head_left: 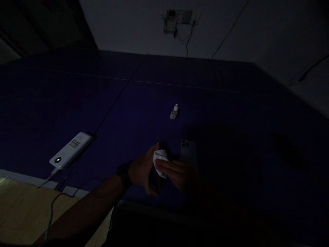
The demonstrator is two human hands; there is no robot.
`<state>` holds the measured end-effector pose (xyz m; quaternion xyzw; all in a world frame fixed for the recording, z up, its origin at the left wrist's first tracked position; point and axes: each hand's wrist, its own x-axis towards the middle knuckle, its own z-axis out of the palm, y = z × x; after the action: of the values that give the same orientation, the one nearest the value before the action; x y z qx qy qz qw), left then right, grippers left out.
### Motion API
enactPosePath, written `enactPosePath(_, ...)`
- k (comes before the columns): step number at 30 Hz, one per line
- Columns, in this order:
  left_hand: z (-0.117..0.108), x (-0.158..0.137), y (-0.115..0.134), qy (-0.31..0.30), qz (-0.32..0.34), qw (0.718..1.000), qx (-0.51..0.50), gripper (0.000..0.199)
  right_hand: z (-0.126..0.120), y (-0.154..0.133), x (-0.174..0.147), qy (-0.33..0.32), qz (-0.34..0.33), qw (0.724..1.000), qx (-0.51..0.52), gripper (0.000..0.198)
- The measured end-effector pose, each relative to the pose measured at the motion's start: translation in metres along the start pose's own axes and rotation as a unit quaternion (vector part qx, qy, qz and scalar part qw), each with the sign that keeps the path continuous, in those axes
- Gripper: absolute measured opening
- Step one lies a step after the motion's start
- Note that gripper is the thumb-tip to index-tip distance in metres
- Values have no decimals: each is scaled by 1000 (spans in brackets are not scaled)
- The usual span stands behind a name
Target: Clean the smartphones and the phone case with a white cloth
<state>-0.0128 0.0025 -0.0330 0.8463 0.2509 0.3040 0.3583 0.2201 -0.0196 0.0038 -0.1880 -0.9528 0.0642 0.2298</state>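
In the dim light my left hand (pixel 142 171), with a dark watch on its wrist, grips a thin dark phone-like slab (pixel 158 187) by its ends. The slab stands on edge to my view, so its faces barely show. My right hand (pixel 177 173) presses a folded white cloth or tissue (pixel 159 156) against the slab with its fingers. Beside the right hand, a pale phone (pixel 189 151) lies back up on the table, its camera lenses at the far end. Part of that phone is hidden by the hand.
A small bottle with a white cap (pixel 173 112) stands farther off on the dark blue table (pixel 144 103). At left lies a white power bank (pixel 70 149) with a cable (pixel 51 209) running over the table edge. Sockets and wires (pixel 180 19) are on the back wall.
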Motion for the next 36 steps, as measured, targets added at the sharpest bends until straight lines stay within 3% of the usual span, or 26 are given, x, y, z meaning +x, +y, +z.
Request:
enactPosePath(5, -1, -1, 2, -11, -35, 999, 27, 176, -8, -25, -3, -12, -26, 999, 46, 35)
enactPosePath(11, -1, 0, 1, 6, 9, 1000, 21, 173, -4, -2, 3, 36, -2, 999, -12, 36)
enactPosePath(17, -1, -1, -3, -7, -16, 1000, 20, 179, -6, -23, -4, -14, -35, 998, 43, 31)
enactPosePath(24, -3, 1, 3, 2, 5, 1000, 3, 173, 3, 7, 5, 63, -15, 998, 5, 37)
enactPosePath(30, -3, -1, -1, -13, -36, 999, 15, 176, -5, -27, -5, 18, -30, 997, 75, 31)
enactPosePath(36, -5, 1, 2, -15, -2, 1000, 18, 171, 0, 3, 7, 85, -13, 996, 39, 38)
